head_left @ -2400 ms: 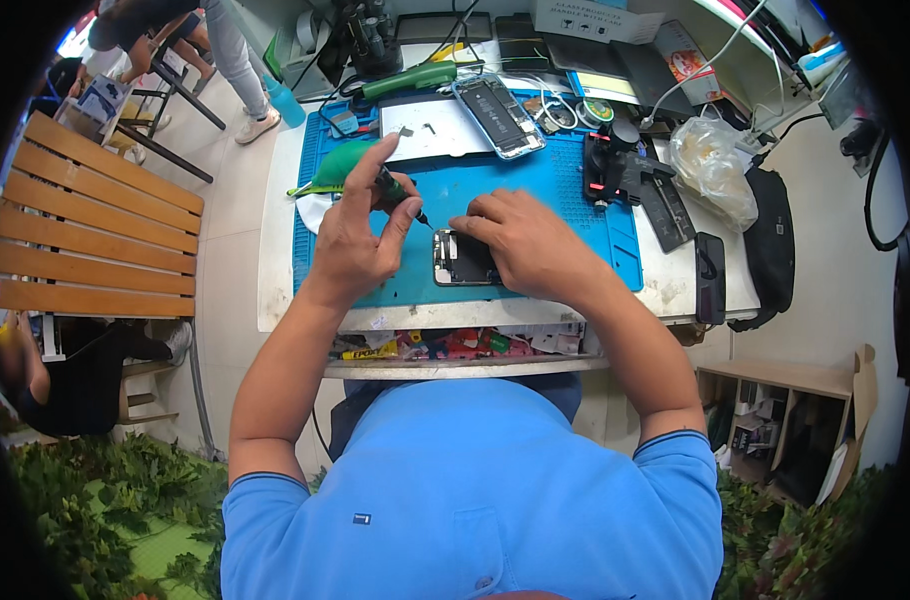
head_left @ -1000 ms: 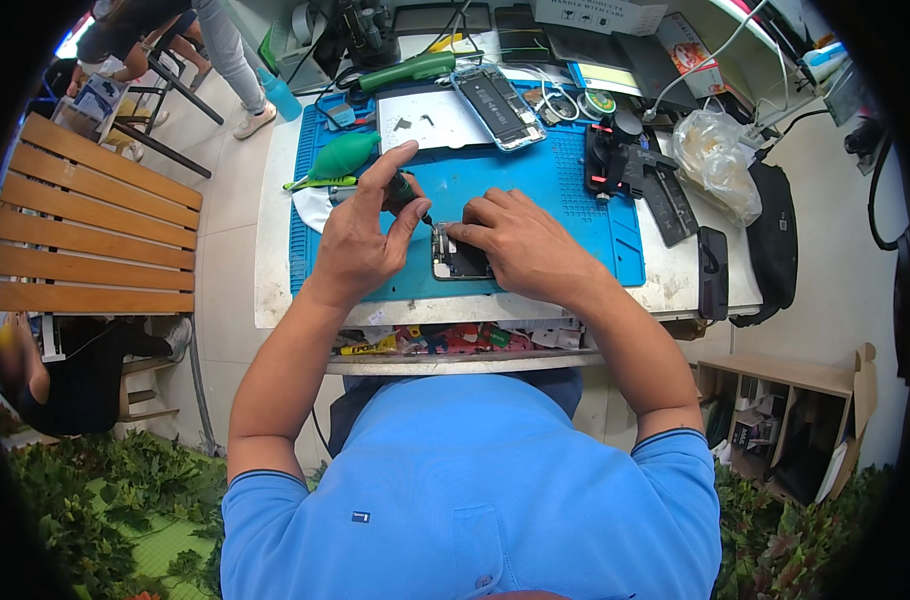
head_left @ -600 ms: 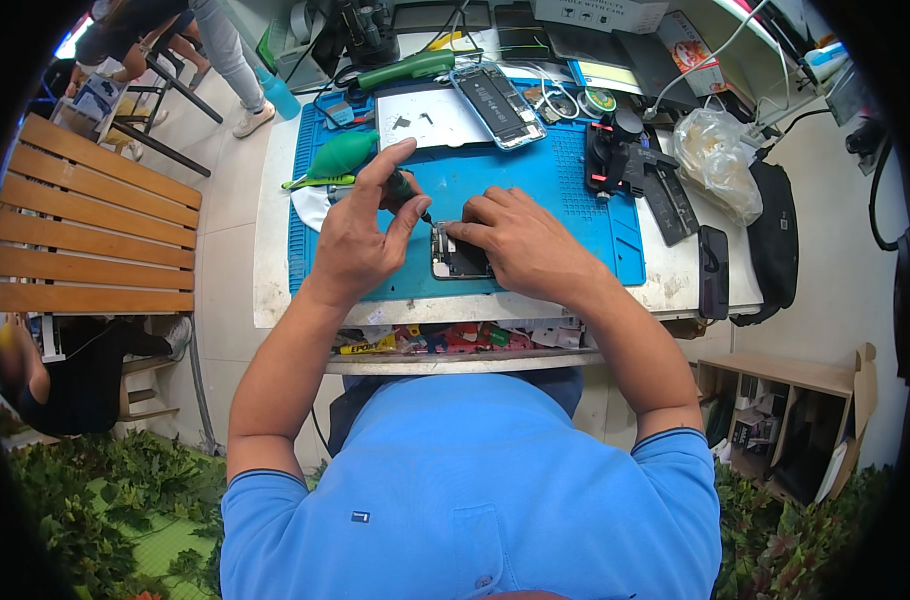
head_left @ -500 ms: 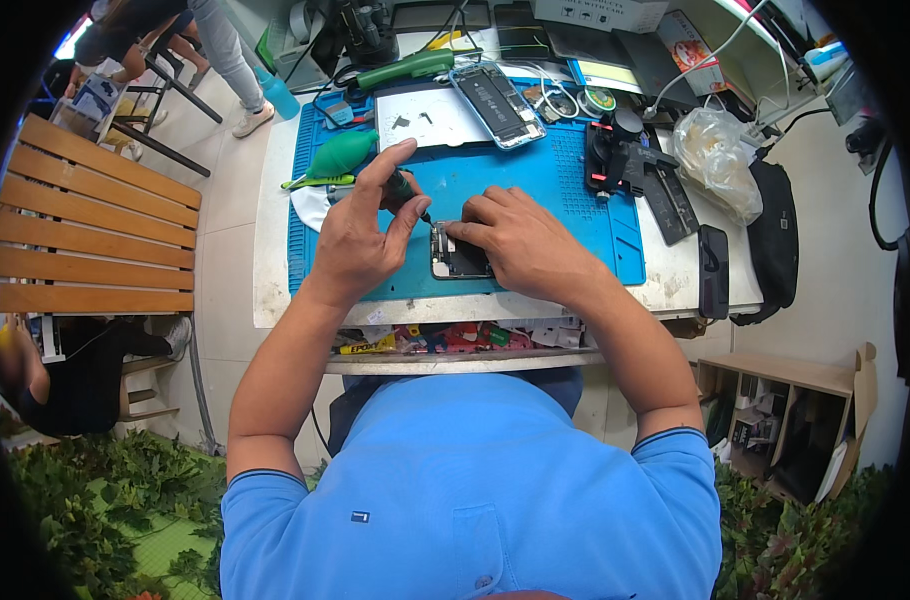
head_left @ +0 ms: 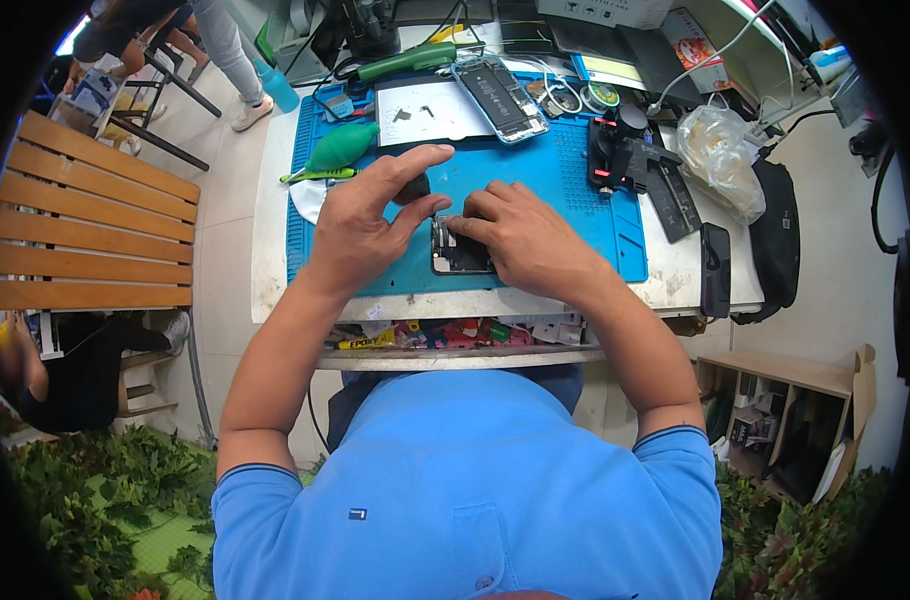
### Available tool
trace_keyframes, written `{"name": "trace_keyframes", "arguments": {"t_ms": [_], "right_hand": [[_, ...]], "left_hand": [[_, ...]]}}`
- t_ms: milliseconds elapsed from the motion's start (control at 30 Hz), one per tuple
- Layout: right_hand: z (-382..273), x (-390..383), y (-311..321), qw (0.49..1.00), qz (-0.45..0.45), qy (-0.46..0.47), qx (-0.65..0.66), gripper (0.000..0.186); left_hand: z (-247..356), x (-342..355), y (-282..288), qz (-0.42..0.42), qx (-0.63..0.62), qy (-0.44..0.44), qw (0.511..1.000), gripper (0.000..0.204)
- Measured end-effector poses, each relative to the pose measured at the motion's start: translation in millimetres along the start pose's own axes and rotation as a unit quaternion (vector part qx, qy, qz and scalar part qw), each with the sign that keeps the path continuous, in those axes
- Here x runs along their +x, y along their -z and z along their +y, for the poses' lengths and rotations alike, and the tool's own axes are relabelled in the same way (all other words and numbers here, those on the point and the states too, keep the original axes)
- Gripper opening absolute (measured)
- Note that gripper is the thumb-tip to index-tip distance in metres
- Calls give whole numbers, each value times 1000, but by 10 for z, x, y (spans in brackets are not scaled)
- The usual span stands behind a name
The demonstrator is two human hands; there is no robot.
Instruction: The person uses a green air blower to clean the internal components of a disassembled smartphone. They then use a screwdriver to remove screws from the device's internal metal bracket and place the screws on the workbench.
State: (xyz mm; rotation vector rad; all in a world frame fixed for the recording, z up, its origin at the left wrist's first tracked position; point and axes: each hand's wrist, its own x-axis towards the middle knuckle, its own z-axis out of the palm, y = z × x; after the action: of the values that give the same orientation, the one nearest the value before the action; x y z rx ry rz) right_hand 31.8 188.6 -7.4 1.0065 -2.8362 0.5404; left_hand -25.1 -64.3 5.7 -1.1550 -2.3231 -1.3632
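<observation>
My left hand (head_left: 360,228) is curled around a dark screwdriver (head_left: 413,189), its handle showing between thumb and forefinger. The tip is hidden in this frame. The hand hovers at the upper left corner of a small opened phone part (head_left: 463,259), dark with metal plates along its top, lying on a blue work mat (head_left: 520,170). My right hand (head_left: 535,238) presses its fingertips on the upper edge of that part, covering its right side. Whether the right fingers hold anything small, I cannot make out.
An opened phone (head_left: 498,98) leans on a white sheet (head_left: 405,110) with tiny parts. Left of it lies a green air blower (head_left: 341,147). On the right are a black clamp stand (head_left: 620,155), a plastic bag (head_left: 720,160) and a dark phone (head_left: 715,270). A cluttered drawer (head_left: 465,335) sits below.
My left hand has tilted and shifted slightly, so the screwdriver's shaft no longer shows. The right hand and the phone part stay almost where they were.
</observation>
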Motion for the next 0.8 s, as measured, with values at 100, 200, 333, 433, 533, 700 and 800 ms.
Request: {"name": "trace_keyframes", "arguments": {"t_ms": [100,200,333,433,533,700,800], "right_hand": [[2,-1,7,1000,-4,-1,-2,48],[6,-16,-3,1000,3,-1,0,47],[13,-47,35,1000,1,11,-15,46],[-11,-79,41,1000,3,-6,19,48],[-11,-104,65,1000,4,-14,23,49],[-28,-137,57,999,5,-26,29,49],[-41,-138,73,999,7,-25,32,45]], "left_hand": [[10,22,-36,5,-61,-10,998,65],[12,40,-27,2,-57,-28,998,65],[83,122,5,-15,-56,19,998,64],[87,87,12,-13,-60,8,998,62],[204,139,119,-26,-17,25,999,58],[127,131,144,-52,-21,43,998,61],[88,167,152,-41,-29,-12,999,62]]}}
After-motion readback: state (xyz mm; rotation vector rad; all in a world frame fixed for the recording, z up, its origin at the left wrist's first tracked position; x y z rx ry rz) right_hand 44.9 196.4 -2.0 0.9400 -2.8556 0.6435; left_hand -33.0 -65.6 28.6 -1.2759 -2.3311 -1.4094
